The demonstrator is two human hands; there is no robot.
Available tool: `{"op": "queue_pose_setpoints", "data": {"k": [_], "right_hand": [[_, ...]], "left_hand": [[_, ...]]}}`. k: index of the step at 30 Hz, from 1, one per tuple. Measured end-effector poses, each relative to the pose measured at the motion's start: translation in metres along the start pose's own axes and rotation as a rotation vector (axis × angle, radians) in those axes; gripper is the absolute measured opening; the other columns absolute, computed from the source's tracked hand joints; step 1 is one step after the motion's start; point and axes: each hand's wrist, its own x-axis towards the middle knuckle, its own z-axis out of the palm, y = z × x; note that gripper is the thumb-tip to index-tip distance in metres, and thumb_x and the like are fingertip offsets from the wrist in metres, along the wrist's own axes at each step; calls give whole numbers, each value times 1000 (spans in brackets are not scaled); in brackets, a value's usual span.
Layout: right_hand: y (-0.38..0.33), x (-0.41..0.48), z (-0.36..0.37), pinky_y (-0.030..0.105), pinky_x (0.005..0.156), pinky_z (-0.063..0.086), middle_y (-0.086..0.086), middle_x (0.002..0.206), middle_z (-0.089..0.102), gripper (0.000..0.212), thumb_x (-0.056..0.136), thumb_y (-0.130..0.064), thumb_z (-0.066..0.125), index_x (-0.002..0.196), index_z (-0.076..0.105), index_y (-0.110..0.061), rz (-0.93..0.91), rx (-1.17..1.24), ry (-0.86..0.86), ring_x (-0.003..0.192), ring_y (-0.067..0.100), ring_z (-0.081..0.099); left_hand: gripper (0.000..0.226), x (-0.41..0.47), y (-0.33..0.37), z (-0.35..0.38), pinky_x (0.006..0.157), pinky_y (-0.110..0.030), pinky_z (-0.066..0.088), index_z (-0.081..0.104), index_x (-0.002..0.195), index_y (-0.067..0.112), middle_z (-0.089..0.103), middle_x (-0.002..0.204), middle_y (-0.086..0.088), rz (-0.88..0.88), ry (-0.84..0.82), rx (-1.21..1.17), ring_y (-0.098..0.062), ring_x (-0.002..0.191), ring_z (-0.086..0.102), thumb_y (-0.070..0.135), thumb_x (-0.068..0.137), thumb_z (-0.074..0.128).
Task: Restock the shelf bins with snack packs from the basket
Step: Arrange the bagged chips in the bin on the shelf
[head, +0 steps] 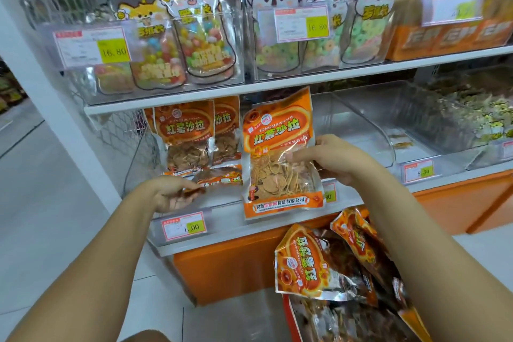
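Note:
My right hand (333,159) grips an orange snack pack (277,153) by its right side and holds it upright in front of the lower shelf. My left hand (172,193) reaches into the clear bin (144,147) at the lower left, its fingers curled on the corner of a flat-lying orange pack (219,176). Two matching packs (186,136) stand upright in that bin. The red basket (288,311) at the bottom right holds several more orange packs (311,266).
The upper shelf (249,87) carries clear bins of colourful candy bags (200,36) and ring sweets (305,44). To the right on the lower shelf stands an almost bare clear bin (361,125) and another with dark snacks (458,116). Price tags (184,225) line the shelf edge.

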Motion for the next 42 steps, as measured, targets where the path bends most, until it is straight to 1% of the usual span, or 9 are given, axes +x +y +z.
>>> {"op": "queue_pose_setpoints", "data": {"k": [5,10,16,21,24,27,31,35,42], "right_hand": [[-6,6,-2,38,79,56,15,99,73,33,82,-17,71,109,66,2,-24,9,-82,90,33,70],[-20,18,12,13,41,42,-2,59,68,6,84,-11,69,84,66,-6,-74,-33,-93,46,7,61],[-50,58,57,30,64,49,15,85,67,18,87,-16,64,72,56,-11,-156,-289,77,79,27,64],[-61,108,104,32,68,47,14,91,62,16,92,-18,56,92,63,-4,-118,-389,14,83,27,60],[-53,131,133,26,63,43,9,94,54,19,92,-12,54,105,62,-1,-49,-286,-55,85,21,51],[-40,146,162,22,62,41,6,85,51,21,92,-9,53,72,48,-13,-2,-168,-64,89,24,51],[-19,166,207,33,81,48,15,98,63,8,89,-6,57,92,60,1,-18,97,-12,98,28,59],[-10,173,227,42,99,46,14,113,64,24,88,-14,59,110,62,-4,-29,183,-4,108,29,58],[-13,169,231,32,86,40,25,123,54,35,99,-10,40,131,43,3,-224,-70,75,112,39,51]], "left_hand": [[35,1,39,5,54,-27,59,59,82,4,72,77,-19,106,-81,-446,-25,65,72,27,100,39],[77,25,81,14,92,-38,44,62,93,2,65,111,-17,177,-25,-341,-28,102,58,54,100,6],[79,43,83,5,76,-30,45,64,73,8,65,116,-17,357,366,-29,-27,91,59,51,101,5],[83,45,70,-15,86,-34,47,60,115,-4,62,113,-15,419,335,-245,-29,101,59,57,99,6],[54,44,54,-22,51,-18,43,52,84,17,50,69,-7,438,332,-338,-17,59,48,52,102,14],[23,45,45,-28,46,-22,37,54,86,11,54,60,-10,442,550,-40,-17,47,53,16,100,36],[33,39,36,-33,83,-37,46,60,115,-3,60,116,-28,340,765,422,-40,107,58,19,92,50],[40,30,29,-33,75,-32,47,60,112,2,63,111,-18,195,671,810,-35,97,61,35,88,59],[26,40,9,-18,65,-31,48,57,93,6,62,87,-11,148,447,739,-27,80,58,25,82,71]]}}
